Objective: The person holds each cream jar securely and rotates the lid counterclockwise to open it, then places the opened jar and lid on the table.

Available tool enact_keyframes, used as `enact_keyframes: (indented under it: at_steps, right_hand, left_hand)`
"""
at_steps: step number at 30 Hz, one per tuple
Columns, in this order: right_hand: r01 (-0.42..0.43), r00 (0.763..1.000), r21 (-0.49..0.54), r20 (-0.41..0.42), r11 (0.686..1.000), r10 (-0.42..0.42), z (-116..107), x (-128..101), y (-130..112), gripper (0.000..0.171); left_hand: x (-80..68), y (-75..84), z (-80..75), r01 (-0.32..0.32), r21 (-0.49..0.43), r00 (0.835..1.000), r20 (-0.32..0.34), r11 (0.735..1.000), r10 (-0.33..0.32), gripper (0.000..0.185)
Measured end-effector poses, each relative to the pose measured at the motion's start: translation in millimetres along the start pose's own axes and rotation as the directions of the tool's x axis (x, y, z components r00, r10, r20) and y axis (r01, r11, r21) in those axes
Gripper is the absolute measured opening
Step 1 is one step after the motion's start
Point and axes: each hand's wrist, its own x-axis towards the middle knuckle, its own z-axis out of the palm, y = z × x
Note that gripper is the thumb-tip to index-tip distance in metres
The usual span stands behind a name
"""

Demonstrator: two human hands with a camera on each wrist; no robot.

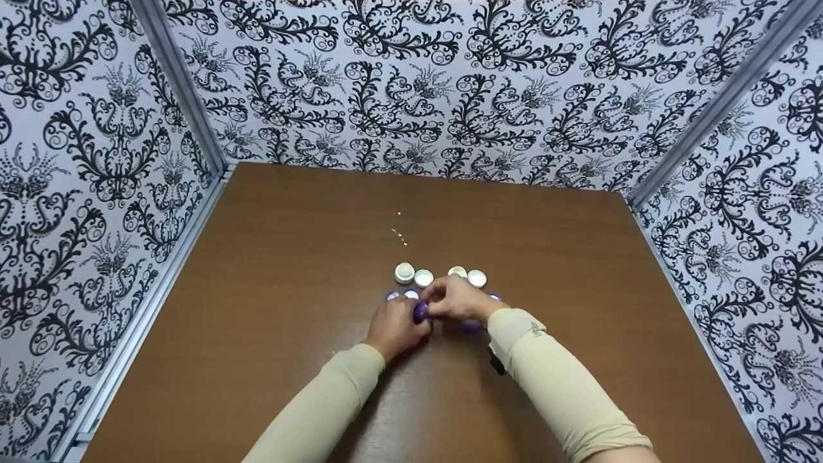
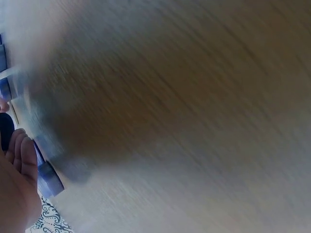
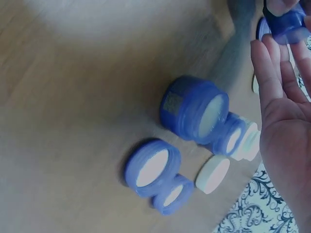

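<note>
My left hand [image 1: 395, 326] and right hand [image 1: 455, 299] meet over the table, both at a small purple jar [image 1: 420, 312]. The left hand's fingers curl around it from the left. From the right, thumb and fingers of the other hand pinch it. Its translucent blue-purple wall [image 3: 290, 26] shows beside the fingers in the right wrist view. In the left wrist view the left hand [image 2: 22, 179] is curled by a dark round edge [image 2: 6, 131] of the jar. The grips hide much of it, and I cannot tell whether its lid is on.
Beyond the hands stand a white jar [image 1: 404, 274] and white lids [image 1: 424, 278]. By the right hand are a large purple jar [image 3: 194, 109], a smaller one [image 3: 227, 138] and upturned purple lids [image 3: 153, 167]. White crumbs [image 1: 400, 238] lie farther back; patterned walls [image 1: 411, 96] enclose the table.
</note>
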Motion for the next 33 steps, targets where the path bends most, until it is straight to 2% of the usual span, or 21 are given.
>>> enact_keyframes:
  at_steps: [5,9,15,22,33]
  right_hand:
    - [0.000,1.000,0.034,0.015,0.999,0.000,0.6,0.8,-0.2,0.024]
    - [0.006,1.000,0.010,0.009,1.000,-0.007,1.5,1.3,-0.3,0.023]
    - [-0.066,0.997,-0.020,-0.028,0.998,0.066,3.1,0.4,-5.2,0.017]
    - [-0.123,0.992,-0.032,-0.015,0.992,0.123,4.6,-0.9,-8.0,0.019]
    - [-0.140,0.990,0.046,-0.003,0.989,0.140,4.2,1.7,-0.4,0.016]
  left_hand:
    - [0.5,-1.7,0.1,0.015,0.015,1.000,0.017,1.000,-0.015,0.019]
    - [1.0,-3.2,0.1,0.024,0.032,0.999,0.035,0.999,-0.025,0.023]
    - [0.3,-2.8,-1.8,0.022,0.073,0.999,0.043,0.997,-0.025,0.027]
    - [1.3,-2.1,-3.9,0.029,0.086,0.998,0.054,0.996,-0.033,0.029]
    - [1.3,-3.7,-3.4,0.020,0.072,0.999,0.042,0.997,-0.023,0.032]
